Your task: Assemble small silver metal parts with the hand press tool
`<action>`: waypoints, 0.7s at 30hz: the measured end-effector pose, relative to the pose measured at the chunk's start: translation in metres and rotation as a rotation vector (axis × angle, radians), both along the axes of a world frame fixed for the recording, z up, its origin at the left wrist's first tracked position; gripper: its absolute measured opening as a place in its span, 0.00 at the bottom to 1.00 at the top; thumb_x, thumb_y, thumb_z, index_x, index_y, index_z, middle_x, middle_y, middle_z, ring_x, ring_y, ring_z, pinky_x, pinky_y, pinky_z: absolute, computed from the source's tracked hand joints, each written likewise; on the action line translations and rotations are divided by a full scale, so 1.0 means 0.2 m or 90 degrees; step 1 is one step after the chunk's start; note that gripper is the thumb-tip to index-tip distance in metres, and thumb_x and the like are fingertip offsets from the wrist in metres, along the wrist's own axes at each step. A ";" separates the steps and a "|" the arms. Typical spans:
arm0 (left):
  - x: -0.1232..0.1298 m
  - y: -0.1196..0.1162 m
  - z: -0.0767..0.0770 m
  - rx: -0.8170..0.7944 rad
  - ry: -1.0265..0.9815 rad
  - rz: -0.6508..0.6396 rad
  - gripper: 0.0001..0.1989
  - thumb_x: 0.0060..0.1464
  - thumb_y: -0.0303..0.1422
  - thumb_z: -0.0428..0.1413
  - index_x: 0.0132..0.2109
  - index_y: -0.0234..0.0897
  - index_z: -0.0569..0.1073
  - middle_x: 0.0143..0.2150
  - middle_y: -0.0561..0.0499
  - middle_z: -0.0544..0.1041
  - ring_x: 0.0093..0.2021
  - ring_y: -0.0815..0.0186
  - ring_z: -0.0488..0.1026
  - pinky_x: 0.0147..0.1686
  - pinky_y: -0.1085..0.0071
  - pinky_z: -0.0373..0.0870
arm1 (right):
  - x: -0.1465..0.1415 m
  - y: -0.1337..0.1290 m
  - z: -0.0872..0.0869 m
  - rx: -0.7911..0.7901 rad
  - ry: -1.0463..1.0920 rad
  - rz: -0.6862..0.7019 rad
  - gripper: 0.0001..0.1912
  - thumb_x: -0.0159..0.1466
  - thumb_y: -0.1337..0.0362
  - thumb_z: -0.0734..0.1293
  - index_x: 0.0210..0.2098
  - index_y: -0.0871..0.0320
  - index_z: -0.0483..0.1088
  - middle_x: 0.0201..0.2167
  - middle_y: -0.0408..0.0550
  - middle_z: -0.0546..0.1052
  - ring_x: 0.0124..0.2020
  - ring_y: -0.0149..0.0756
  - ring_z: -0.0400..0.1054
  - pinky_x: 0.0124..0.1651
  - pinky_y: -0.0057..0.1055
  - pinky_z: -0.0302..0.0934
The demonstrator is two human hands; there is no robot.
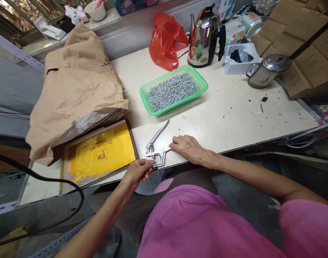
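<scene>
A pair of silver snap-fastener pliers (pixel 160 153) lies at the table's front edge, its upper handle raised and a spring and a red part showing near the jaws. My left hand (pixel 139 170) is closed in a pinch right at the jaws; whatever small thing sits between the fingertips is hidden. With curled fingers, my right hand (pixel 189 148) grips the end of the lower handle. Beyond the pliers stands a green plastic basket (pixel 177 105) full of small metal pieces (pixel 172 91). Left of my left hand, similar pieces (pixel 88 178) lie along the near edge of a shallow box with a yellow sheet (pixel 102 150).
A crumpled brown paper bag (pixel 75 79) bulges behind the box. Along the back are a red plastic bag (pixel 165 41), a steel kettle (pixel 204 39), a white tray (pixel 237 66) and a lidded metal pot (pixel 266 71). Cardboard (pixel 300 46) leans at the right. A black cable (pixel 78 193) loops at the left.
</scene>
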State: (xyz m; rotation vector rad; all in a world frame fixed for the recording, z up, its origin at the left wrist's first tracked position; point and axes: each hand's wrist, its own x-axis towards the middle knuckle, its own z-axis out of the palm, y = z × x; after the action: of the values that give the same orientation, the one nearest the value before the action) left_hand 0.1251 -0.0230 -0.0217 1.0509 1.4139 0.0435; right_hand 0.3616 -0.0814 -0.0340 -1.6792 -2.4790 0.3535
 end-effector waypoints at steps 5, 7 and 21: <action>0.01 0.05 0.03 -0.055 0.008 -0.050 0.23 0.30 0.46 0.69 0.25 0.32 0.71 0.16 0.57 0.69 0.11 0.79 0.58 0.10 0.81 0.50 | 0.01 0.01 0.06 -0.044 0.025 -0.002 0.08 0.69 0.63 0.60 0.42 0.60 0.69 0.43 0.53 0.70 0.40 0.37 0.63 0.41 0.33 0.54; 0.02 0.06 0.03 -0.060 0.016 -0.054 0.24 0.29 0.46 0.69 0.26 0.31 0.72 0.16 0.57 0.69 0.11 0.80 0.58 0.10 0.81 0.50 | 0.03 0.05 0.09 -0.043 0.028 -0.001 0.13 0.66 0.58 0.65 0.45 0.61 0.68 0.48 0.56 0.68 0.46 0.42 0.62 0.45 0.36 0.56; 0.01 0.06 0.01 -0.049 0.026 -0.073 0.22 0.34 0.47 0.67 0.23 0.33 0.69 0.16 0.56 0.68 0.11 0.79 0.58 0.11 0.80 0.49 | 0.06 0.32 0.06 0.012 -0.061 0.086 0.39 0.51 0.41 0.72 0.49 0.65 0.66 0.47 0.58 0.69 0.49 0.51 0.58 0.49 0.43 0.52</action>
State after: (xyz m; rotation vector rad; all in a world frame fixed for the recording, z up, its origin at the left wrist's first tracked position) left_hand 0.1271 -0.0112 -0.0201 1.0725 1.3792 -0.1149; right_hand 0.3737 -0.0168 -0.0217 -1.5610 -2.6641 0.2678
